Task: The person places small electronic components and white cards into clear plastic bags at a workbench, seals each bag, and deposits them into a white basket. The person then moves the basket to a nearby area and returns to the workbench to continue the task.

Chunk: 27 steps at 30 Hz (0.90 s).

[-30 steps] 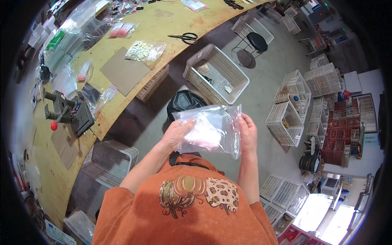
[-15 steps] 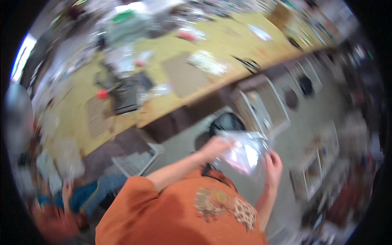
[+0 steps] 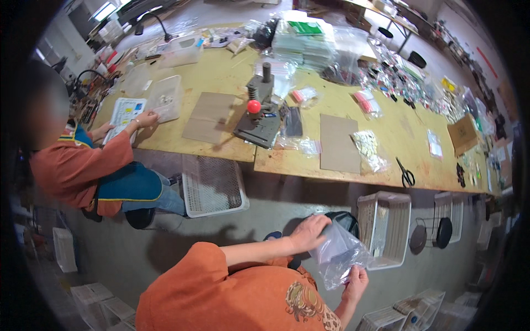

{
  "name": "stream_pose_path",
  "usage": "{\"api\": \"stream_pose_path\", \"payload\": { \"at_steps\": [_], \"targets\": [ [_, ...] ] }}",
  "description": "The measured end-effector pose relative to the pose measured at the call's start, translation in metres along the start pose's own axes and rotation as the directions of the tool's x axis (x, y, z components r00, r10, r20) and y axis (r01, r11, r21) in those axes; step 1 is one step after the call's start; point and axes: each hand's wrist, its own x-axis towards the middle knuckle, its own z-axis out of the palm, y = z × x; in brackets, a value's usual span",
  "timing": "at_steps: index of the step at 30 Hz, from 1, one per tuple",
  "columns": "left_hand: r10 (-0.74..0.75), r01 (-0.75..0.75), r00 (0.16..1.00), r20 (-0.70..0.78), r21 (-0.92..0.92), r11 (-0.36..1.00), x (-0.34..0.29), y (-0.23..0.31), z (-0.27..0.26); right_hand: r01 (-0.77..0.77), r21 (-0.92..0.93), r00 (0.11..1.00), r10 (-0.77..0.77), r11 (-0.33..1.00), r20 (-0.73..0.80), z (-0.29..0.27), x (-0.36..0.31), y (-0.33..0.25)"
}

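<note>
I hold a clear plastic bag [image 3: 341, 255] in front of my body, above the floor. My left hand [image 3: 312, 234] grips its upper left edge with bent fingers. Lower down, my right hand [image 3: 356, 281] pinches the bag's right corner between thumb and fingers. The film is crumpled and shiny; it looks flat, and I cannot make out anything inside. Behind the bag is a round black seat or dark bag [image 3: 343, 220], partly hidden.
A yellow worktable [image 3: 221, 71] carries a hand press [image 3: 259, 118] with a red knob, cardboard sheets [image 3: 339, 143], scissors [image 3: 406, 174] and several small bags. White crates [image 3: 215, 190] stand beneath its edge. A co-worker [image 3: 105, 165] sits at the left, handling a sheet and plastic box.
My view has swung, bringing the co-worker and more of the table in. The bag has tilted, its right corner now lower; both hands still hold it.
</note>
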Motion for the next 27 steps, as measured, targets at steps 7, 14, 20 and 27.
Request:
{"api": "stream_pose_path", "payload": {
  "at_steps": [7, 14, 20, 27],
  "targets": [
    [0.12, -0.063, 0.963, 0.241, -0.23, 0.971, -0.036, 0.029, 0.012, -0.05, 0.009, 0.978, 0.047, 0.999, 0.202, 0.061, 0.013, 0.015],
    [-0.064, 0.162, 0.944, 0.324, -0.284, 0.945, -0.051, 0.005, 0.006, -0.256, -0.022, 0.931, 0.253, 0.966, 0.261, 0.082, -0.012, 0.01],
    [0.127, -0.1, 0.98, 0.154, -0.171, 0.98, -0.061, 0.0, 0.001, -0.338, -0.06, 0.866, 0.336, 0.939, 0.37, 0.073, 0.0, 0.026],
    [0.146, -0.119, 0.983, 0.108, -0.226, 0.967, -0.062, -0.009, -0.006, -0.413, -0.024, 0.843, 0.392, 0.91, 0.369, 0.089, -0.005, 0.02]
  ]
}}
